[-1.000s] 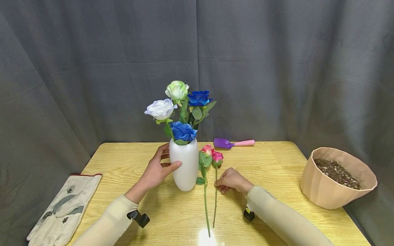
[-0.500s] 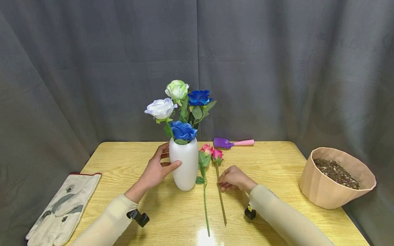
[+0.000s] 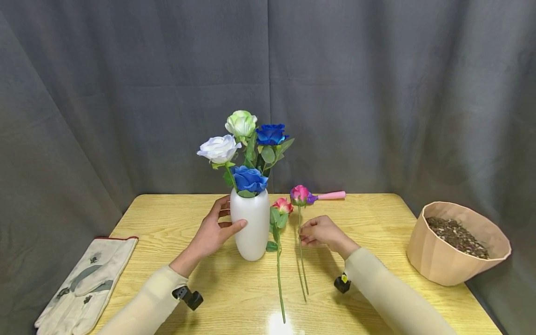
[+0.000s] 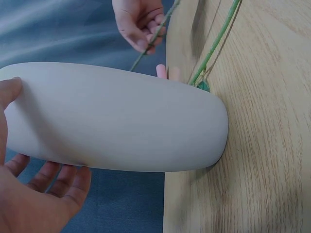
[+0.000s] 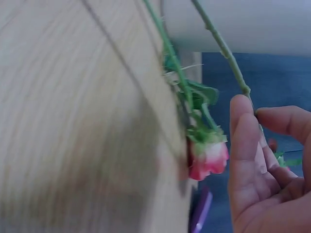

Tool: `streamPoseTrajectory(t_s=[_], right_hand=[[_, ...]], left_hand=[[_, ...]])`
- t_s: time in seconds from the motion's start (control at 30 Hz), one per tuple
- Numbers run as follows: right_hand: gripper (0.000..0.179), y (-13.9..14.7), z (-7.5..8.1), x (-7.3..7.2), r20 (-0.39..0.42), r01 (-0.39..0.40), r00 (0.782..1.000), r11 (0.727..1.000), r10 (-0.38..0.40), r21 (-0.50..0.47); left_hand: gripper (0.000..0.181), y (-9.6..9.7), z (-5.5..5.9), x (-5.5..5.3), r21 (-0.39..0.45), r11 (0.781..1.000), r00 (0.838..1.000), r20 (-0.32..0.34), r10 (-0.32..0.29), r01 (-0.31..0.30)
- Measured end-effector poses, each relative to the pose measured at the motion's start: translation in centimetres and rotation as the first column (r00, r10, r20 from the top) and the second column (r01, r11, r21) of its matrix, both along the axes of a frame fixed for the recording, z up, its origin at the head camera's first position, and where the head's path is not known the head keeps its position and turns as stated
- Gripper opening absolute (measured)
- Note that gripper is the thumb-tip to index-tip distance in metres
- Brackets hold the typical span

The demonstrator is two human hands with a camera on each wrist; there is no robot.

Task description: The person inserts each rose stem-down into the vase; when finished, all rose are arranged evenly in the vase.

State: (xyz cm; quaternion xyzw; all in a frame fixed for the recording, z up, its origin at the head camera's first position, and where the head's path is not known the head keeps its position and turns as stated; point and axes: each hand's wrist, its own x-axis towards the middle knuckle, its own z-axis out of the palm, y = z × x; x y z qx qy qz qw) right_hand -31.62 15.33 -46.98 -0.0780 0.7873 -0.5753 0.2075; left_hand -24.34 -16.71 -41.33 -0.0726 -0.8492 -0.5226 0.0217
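My left hand (image 3: 212, 230) holds the white vase (image 3: 252, 228) by its left side, thumb across the front and fingers behind. Four-petalled detail aside, several artificial roses stand in it: a white rose (image 3: 219, 149), a pale green rose (image 3: 241, 124), a dark blue rose (image 3: 271, 134) and a blue rose (image 3: 250, 178). To the vase's right, my right hand (image 3: 324, 232) pinches the stem of a pink rose (image 3: 299, 194) between thumb and fingertips, lifted off the table. Beside it a pink-and-cream rose (image 3: 282, 205) with green leaves lies on the table.
A purple scoop with a pink handle (image 3: 331, 195) lies at the table's back edge, its blade partly behind the pink rose. Work gloves (image 3: 90, 284) lie at the left. A peach pot (image 3: 437, 260) containing soil (image 3: 457, 236) stands at the right. A grey curtain (image 3: 335, 93) hangs behind.
My right hand has raised the pink rose off the table and moved it slightly right and away from me. The left hand stays on the vase.
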Motion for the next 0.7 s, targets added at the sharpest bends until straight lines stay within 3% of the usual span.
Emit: streamPoseTrajectory(t_s=[0.37,0.7], right_hand=[[0.031,0.2,3.1,-0.1,-0.069,0.037,0.997,0.996,-0.043,-0.086],[0.022,0.1,6.3,0.1,-0.102,0.049,0.992,0.973,-0.074,-0.227]], left_hand=[[0.082,0.1,0.3,0.2,0.004,1.0,1.0,-0.008,-0.004,0.004],[0.081,0.0,0.0,-0.1,0.016,1.0,1.0,0.007,-0.008,0.008]])
